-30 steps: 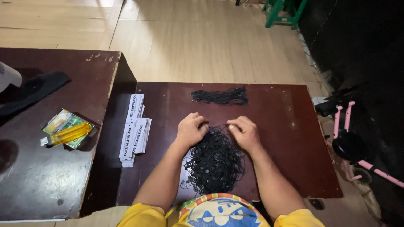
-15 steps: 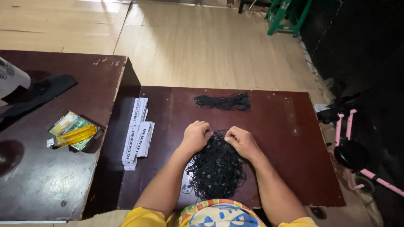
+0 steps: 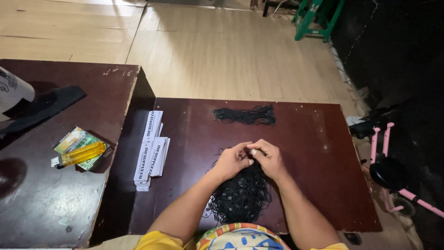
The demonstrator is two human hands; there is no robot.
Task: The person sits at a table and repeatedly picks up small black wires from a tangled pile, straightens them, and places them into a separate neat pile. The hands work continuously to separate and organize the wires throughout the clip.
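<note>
Black cords [image 3: 240, 196] lie heaped; one strand is pinched between left hand [image 3: 230, 161] and right hand [image 3: 269, 158]. Neighbouring loops could be dragged along and knotted, judging by the tangle.

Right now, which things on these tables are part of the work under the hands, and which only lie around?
In the work:
- left hand and right hand, fingertips together
- tangled black string heap beneath them
- tidy black string bundle

Lying about:
- white paper tags
- yellow lighter on green packets
- pink tricycle
</note>
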